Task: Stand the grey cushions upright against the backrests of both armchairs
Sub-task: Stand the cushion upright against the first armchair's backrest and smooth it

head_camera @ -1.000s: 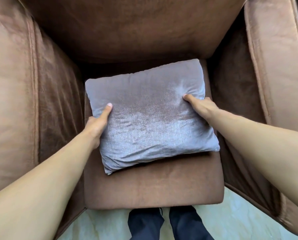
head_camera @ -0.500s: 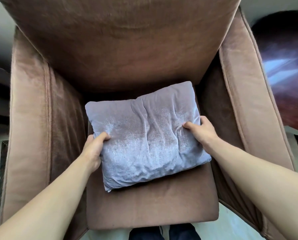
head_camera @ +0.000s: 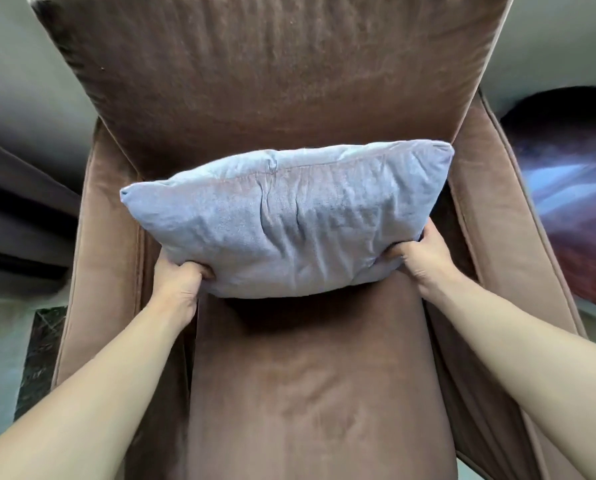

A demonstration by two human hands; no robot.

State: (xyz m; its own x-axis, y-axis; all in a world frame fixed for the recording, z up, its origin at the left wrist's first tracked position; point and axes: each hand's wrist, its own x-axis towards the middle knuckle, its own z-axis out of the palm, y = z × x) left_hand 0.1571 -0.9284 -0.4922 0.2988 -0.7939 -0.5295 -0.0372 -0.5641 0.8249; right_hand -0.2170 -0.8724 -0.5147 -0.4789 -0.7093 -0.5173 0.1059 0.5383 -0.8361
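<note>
Fingers of both hands, left point(head_camera: 179, 284) and right point(head_camera: 421, 254), pinch the cushion's point(head_camera: 289, 220) lower corners, its top edge near the backrest point(head_camera: 272, 81), bare seat point(head_camera: 307, 393) below.

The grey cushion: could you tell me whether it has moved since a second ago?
Yes. The grey cushion has been tipped up off the seat toward the backrest, gripped by both hands.
</note>
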